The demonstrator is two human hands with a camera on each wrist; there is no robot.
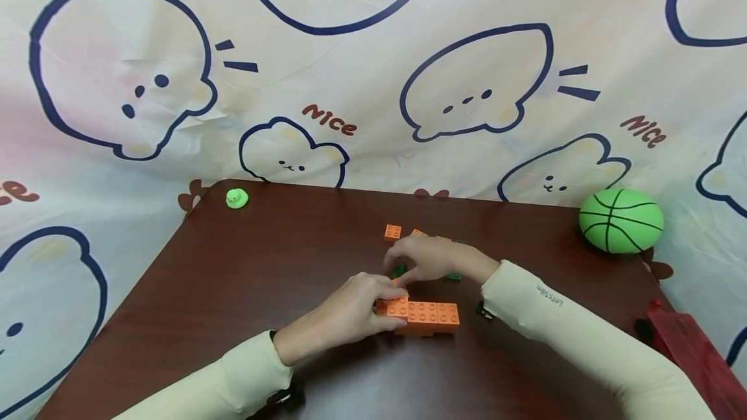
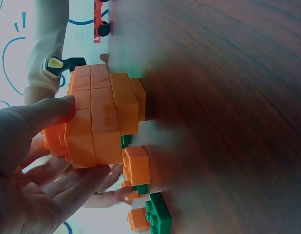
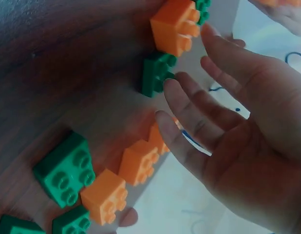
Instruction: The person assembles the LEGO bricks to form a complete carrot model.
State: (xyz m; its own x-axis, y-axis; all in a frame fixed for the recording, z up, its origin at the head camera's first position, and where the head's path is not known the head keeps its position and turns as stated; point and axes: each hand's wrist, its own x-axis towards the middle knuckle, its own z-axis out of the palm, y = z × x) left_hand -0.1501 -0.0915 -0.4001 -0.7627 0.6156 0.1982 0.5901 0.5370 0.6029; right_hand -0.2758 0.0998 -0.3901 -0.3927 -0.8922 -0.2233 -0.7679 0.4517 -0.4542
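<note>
My left hand (image 1: 353,308) grips the left end of a stack of joined orange toy bricks (image 1: 433,316), its thumb along the near side. In the left wrist view the stack (image 2: 94,122) has several stepped layers, with fingers underneath one end. Just beyond it, my right hand (image 1: 428,258) reaches over loose bricks with fingers apart and slightly bent. The right wrist view shows that hand (image 3: 267,126) holding nothing, its fingertips close to a green brick (image 3: 155,75) and an orange brick (image 3: 172,29). Part of the loose group is hidden behind the right hand in the head view.
More orange bricks (image 3: 104,197) and green bricks (image 3: 65,168) lie on the dark brown table (image 1: 280,245). A green toy duck (image 1: 237,198) stands at the back left, a green ball (image 1: 621,220) at the back right. A red toy vehicle (image 1: 694,355) is at the right edge.
</note>
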